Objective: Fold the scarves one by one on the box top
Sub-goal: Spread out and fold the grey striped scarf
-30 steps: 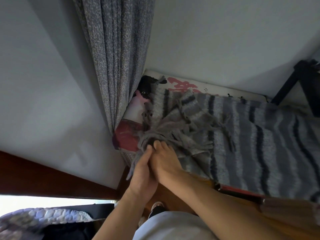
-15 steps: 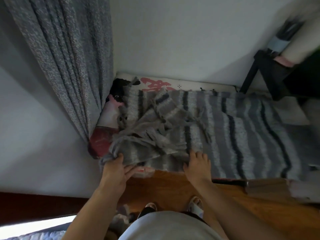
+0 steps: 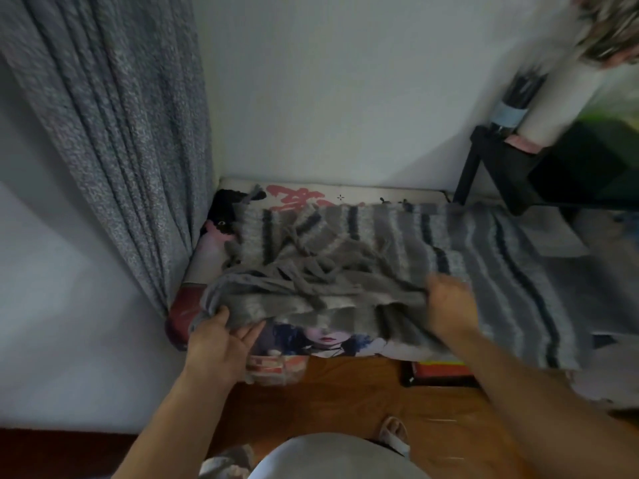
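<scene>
Both hands have spread apart along the near edge of the scarf [image 3: 397, 257], lifting it off the printed box [image 3: 321, 338]. Left hand [image 3: 218, 337] pinches the scarf's near-left corner, thumb on top. Right hand [image 3: 449, 305] grips the edge further right, fingers curled into the cloth. Fringe is bunched between them; the rest lies across the box to the right.

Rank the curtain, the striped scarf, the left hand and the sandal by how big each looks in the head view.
1. Curtain and scarf: too close to rank, and the curtain runs out of frame.
2. Left hand, enlarged by nearness to the camera.
3. Sandal.
</scene>
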